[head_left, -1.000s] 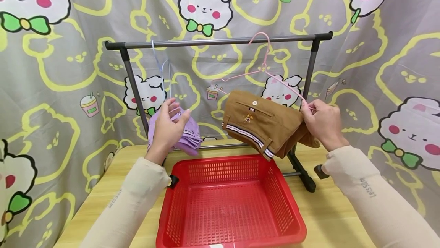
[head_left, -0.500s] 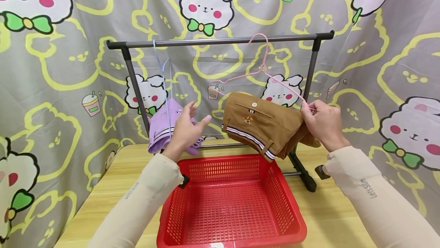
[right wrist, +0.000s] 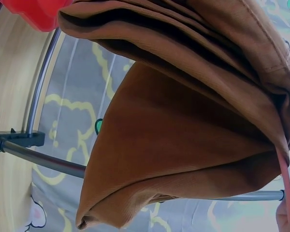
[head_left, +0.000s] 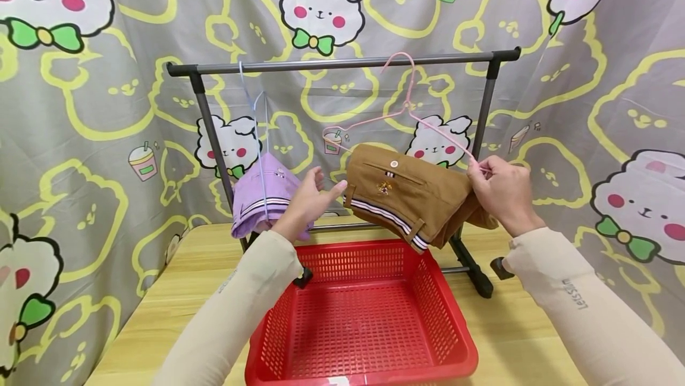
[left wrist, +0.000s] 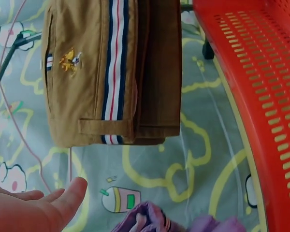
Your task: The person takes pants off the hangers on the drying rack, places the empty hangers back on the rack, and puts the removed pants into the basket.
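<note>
Folded brown pants (head_left: 407, 195) with a striped waistband hang over the lower bar of a pink hanger (head_left: 409, 91). The hanger's hook is at the rack's top rail (head_left: 342, 65). My right hand (head_left: 500, 193) pinches the hanger's right corner, beside the pants. In the head view my left hand (head_left: 310, 198) is near the pants' left edge, fingers extended and thumb out, holding nothing. The left wrist view shows that hand (left wrist: 38, 208) apart from the pants (left wrist: 82, 77). Purple pants (head_left: 264, 193) hang on a blue hanger (head_left: 254, 100) at the left.
A red perforated basket (head_left: 468, 353) stands on the wooden table (head_left: 182, 291) below the hanging pants. The rack's right post (head_left: 484, 106) and its black foot (head_left: 476, 279) stand behind the right hand. A patterned curtain (head_left: 342, 11) covers the back.
My left hand has moved rightward from in front of the purple pants toward the brown pants. The pink hanger has shifted slightly left. My right hand has kept its hold there.
</note>
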`<state>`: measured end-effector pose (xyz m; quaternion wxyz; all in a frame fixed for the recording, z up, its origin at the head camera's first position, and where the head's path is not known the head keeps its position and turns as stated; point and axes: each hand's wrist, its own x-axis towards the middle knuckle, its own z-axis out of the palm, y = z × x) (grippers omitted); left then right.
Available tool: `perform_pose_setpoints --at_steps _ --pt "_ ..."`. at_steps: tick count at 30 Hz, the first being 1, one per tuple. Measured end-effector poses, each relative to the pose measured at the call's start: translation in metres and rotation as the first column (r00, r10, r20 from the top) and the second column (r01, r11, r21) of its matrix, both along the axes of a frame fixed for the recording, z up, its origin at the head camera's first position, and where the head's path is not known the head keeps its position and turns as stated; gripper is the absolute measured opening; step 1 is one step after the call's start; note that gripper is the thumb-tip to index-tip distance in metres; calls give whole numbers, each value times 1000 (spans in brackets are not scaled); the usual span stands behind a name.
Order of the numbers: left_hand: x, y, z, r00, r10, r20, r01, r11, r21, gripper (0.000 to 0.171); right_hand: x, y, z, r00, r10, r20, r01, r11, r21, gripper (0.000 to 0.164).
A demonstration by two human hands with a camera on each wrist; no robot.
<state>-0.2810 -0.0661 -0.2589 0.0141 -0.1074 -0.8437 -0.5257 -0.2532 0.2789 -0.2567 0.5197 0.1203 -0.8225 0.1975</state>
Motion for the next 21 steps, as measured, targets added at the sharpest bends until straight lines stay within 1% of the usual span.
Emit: perform_pose_setpoints --at_steps 3,6,14,21 --pt "-4 5 -2 1000 0 11 0 1000 9 87 1 0 0 1000 -1 9 1 1000 7 27" --pt "-8 9 -5 1000 16 8 -16 1000 11 87 2 -1 1 1000 1 16 -1 1000 19 26" --pt "-19 16 -19 997 47 53 -50 997 54 88 5 -2 0 1000 16 -3 -16 1000 20 24" --pt "-24 19 -29 995 88 37 -91 993 75 92 2 -2 -2 999 46 -28 -44 998 51 25"
